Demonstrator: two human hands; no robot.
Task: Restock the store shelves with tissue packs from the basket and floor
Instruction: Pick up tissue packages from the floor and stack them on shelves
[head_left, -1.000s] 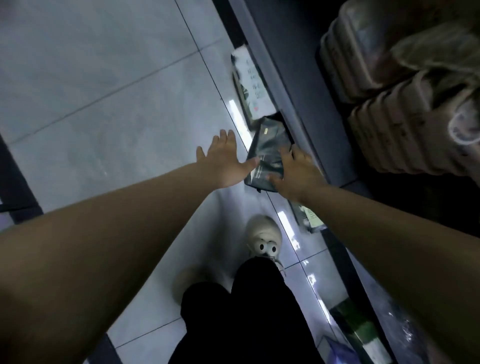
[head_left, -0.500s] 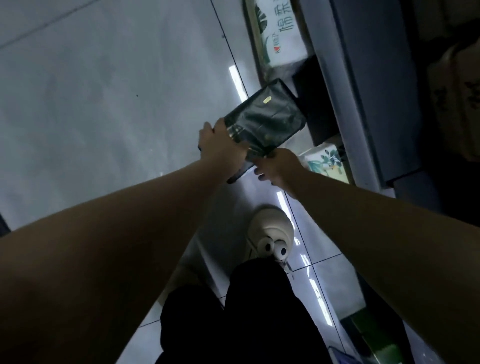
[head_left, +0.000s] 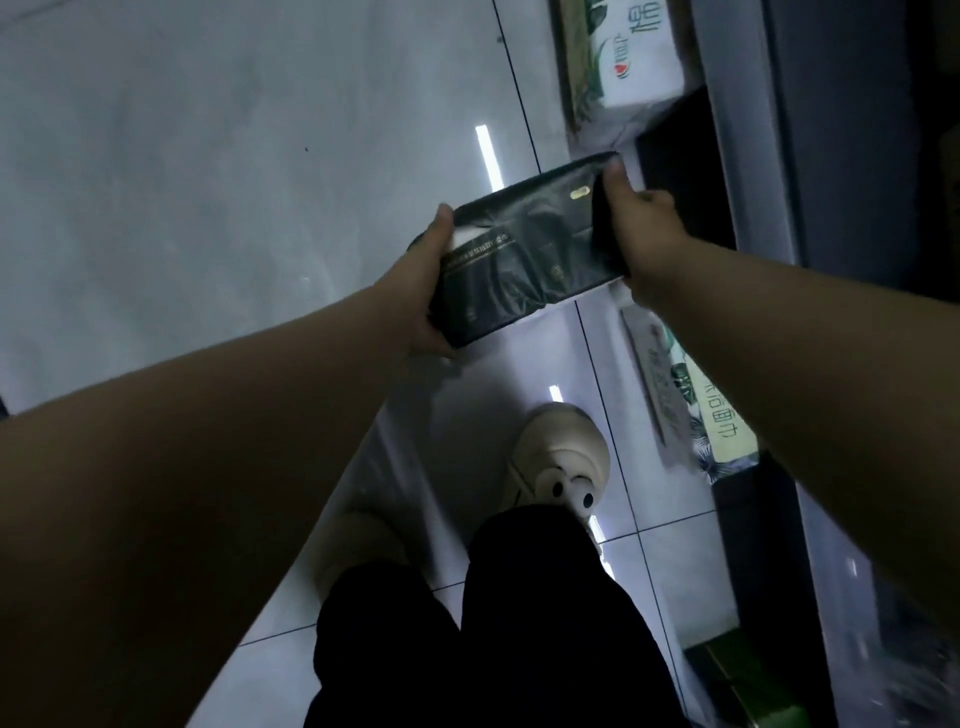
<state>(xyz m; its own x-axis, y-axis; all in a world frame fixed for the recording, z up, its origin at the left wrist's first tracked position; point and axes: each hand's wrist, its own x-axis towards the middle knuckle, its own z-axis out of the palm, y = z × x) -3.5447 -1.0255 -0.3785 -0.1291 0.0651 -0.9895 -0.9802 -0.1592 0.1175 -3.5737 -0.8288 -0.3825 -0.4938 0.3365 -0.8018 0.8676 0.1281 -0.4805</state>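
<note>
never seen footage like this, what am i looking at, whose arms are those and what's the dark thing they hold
There is no machine here. A person wears a camera on the head, so the single picture looks down along their own bare arms. The left hand and right hand each grip one end of a dark tissue pack, held above the tiled floor. Two leaf-printed packs lie by the shelf base: the far white pack and the near white pack. Lower down are dark trousers and a pale shoe.
</note>
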